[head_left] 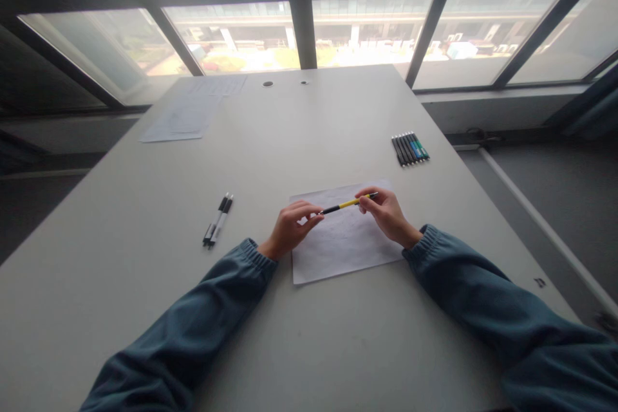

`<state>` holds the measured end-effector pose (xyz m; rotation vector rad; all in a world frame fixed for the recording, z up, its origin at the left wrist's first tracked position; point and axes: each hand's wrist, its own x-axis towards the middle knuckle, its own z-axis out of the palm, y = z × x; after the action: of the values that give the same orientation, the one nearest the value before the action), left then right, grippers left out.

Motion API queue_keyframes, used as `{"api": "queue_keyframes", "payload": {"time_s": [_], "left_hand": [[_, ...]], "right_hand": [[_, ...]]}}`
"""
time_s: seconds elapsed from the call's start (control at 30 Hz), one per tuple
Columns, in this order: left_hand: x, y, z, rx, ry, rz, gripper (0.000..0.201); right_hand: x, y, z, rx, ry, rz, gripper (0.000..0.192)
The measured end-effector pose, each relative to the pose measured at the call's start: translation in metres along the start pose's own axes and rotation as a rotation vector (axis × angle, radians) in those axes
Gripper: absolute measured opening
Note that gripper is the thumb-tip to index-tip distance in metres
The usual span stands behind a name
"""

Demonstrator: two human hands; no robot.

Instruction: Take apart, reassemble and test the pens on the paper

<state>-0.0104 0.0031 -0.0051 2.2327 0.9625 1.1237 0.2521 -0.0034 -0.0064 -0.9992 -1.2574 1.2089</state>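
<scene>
A yellow and black pen (346, 205) is held level between both hands, just above a white sheet of paper (338, 248) lying on the grey table (145, 283). My left hand (292, 226) pinches the pen's dark left end with its fingertips. My right hand (386, 214) grips the right end. Both arms wear blue-green sleeves.
Two black and white pens (218, 220) lie side by side left of my hands. A row of several pens (410, 149) sits at the right, near the table's edge. Printed sheets (188, 112) rest at the far left corner. Windows rise behind the table.
</scene>
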Motion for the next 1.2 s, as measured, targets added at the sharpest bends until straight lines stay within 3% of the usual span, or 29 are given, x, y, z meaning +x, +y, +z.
{"api": "queue_keyframes", "payload": {"time_s": [0.1, 0.17, 0.3, 0.43, 0.53, 0.7, 0.83, 0.9, 1.03, 1.2], "left_hand": [[0.001, 0.002, -0.001, -0.036, -0.100, 0.033, 0.019], [0.000, 0.001, -0.001, -0.052, -0.107, 0.017, 0.022], [-0.001, -0.002, 0.000, -0.059, -0.092, -0.005, 0.028], [-0.003, -0.005, 0.001, -0.043, -0.115, 0.007, 0.030], [-0.003, -0.006, 0.001, -0.029, -0.127, 0.006, 0.032], [-0.003, -0.007, 0.000, 0.018, -0.139, 0.011, 0.029], [-0.002, -0.006, 0.001, 0.150, -0.130, 0.071, 0.020], [-0.001, -0.005, 0.001, 0.238, -0.151, 0.096, 0.022], [-0.001, -0.002, 0.000, 0.370, -0.193, 0.086, 0.030], [-0.001, -0.003, 0.000, 0.405, -0.255, 0.087, 0.031]], "right_hand": [[0.005, -0.001, -0.001, 0.386, 0.078, 0.098, 0.030], [0.008, -0.003, -0.002, 0.598, 0.111, 0.165, 0.028], [0.012, -0.010, -0.007, 0.830, 0.096, 0.255, 0.022], [0.012, -0.015, -0.010, 0.825, 0.082, 0.269, 0.040], [0.010, -0.016, -0.012, 0.812, 0.089, 0.261, 0.043], [0.010, -0.016, -0.013, 0.845, 0.096, 0.267, 0.037], [0.012, -0.013, -0.014, 0.843, 0.116, 0.328, 0.015], [0.013, -0.011, -0.013, 0.841, 0.123, 0.350, 0.014], [0.011, -0.008, -0.010, 0.801, 0.100, 0.329, 0.033], [0.007, -0.006, -0.006, 0.585, 0.095, 0.246, 0.061]]}}
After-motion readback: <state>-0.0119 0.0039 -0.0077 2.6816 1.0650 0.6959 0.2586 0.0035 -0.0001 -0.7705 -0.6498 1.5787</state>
